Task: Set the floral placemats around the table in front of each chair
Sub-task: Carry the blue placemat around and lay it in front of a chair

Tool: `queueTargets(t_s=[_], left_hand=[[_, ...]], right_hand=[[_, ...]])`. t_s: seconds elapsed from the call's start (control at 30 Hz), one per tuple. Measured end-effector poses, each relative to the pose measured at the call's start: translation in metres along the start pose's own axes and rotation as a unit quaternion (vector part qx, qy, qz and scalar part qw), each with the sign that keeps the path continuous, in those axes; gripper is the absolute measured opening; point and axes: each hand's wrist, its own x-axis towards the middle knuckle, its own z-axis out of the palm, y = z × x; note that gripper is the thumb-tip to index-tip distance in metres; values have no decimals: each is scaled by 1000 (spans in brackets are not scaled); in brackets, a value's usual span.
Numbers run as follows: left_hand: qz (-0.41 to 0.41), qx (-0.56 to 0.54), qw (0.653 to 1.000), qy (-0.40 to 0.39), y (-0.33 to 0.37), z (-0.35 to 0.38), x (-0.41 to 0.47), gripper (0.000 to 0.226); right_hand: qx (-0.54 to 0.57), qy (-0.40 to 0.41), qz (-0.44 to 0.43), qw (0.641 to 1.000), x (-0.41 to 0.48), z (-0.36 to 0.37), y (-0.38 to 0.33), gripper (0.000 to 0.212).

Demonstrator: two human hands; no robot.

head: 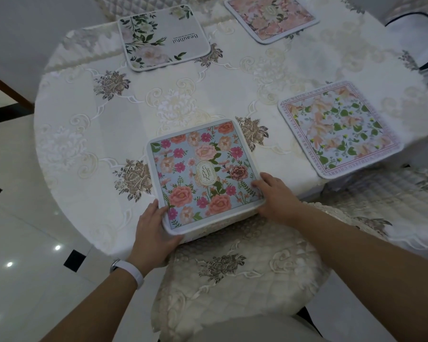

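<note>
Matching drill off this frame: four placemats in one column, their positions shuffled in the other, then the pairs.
Placemats
1. blue Garden placemat
2. white Beautiful placemat
3. pink blossom placemat
4. text-bordered leafy placemat

Positions
A. far side, right, cut off by the top of the frame
B. near edge, left hand and right hand on it
C. right side of the table
D. far side, left

Pairs: 1-B, 2-D, 3-A, 4-C

Your left hand point(153, 225) and right hand point(274, 196) grip the near corners of the blue placemat point(203, 174) (it overhangs the table point(84, 144) edge, above a chair cushion point(232, 272)). A white placemat point(163, 37), pink placemat point(271, 17) and peach placemat point(339, 129) lie farther round.
</note>
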Motion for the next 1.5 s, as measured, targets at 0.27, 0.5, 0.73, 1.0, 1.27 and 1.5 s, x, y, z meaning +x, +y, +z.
queueTargets(t_s=[0.27, 0.5, 0.73, 1.0, 1.27, 1.5], left_hand=[[-6, -27, 999, 18, 10, -2, -4, 93], [-30, -28, 999, 12, 16, -4, -9, 93], [-87, -71, 994, -9, 21, -12, -22, 68], [-209, -179, 949, 154, 71, -27, -79, 35], [-187, -36, 943, 273, 84, -73, -136, 45], [-195, 143, 933, 268, 34, -101, -204, 54]], right_hand=[[21, 8, 15, 1000, 3, -1, 1, 77], [22, -1, 15, 1000, 2, -2, 0, 76], [80, -60, -5, 995, 5, -22, 8, 67], [77, -16, -98, 992, 1, -51, -16, 60], [-46, 62, -287, 955, -21, -78, -115, 49], [-153, 87, -417, 892, -48, -57, -216, 50]])
